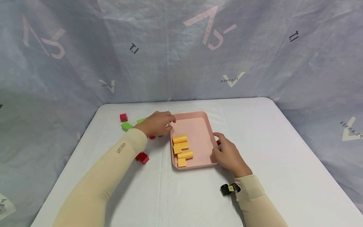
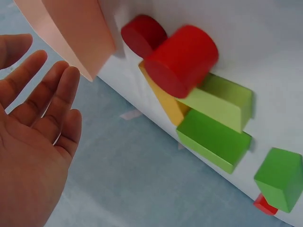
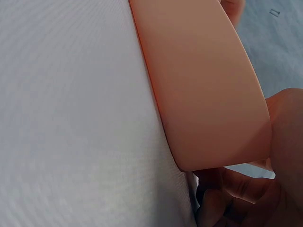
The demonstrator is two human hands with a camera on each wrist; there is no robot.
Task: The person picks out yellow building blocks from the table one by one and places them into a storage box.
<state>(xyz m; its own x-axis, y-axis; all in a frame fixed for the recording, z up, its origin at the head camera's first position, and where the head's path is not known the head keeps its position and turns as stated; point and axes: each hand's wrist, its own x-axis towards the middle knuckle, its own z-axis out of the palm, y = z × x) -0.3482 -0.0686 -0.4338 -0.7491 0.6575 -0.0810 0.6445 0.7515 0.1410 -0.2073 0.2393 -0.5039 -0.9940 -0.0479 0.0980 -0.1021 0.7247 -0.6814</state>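
Note:
A pink tray [image 1: 198, 126] lies on the white table with several yellow blocks [image 1: 181, 146] gathered along its left side. My right hand [image 1: 228, 156] grips its right wall near the front corner; the thumb reaches over the rim and the other fingers curl outside. At the tray's far left rim, my left hand [image 1: 158, 123] hovers with loosely bent fingers and nothing in them. Beside that hand, the left wrist view shows red cylinders [image 2: 182, 61], a yellow block [image 2: 165, 97] and green blocks [image 2: 213, 139]. The left hand partly hides these in the head view.
Dark red blocks [image 1: 142, 157] sit left of the tray, and a red cube [image 1: 123, 117] lies near the table's far left. A small black device [image 1: 230, 188] with a yellow label shows at my right wrist. A grey printed cloth [image 1: 167, 63] hangs behind the table.

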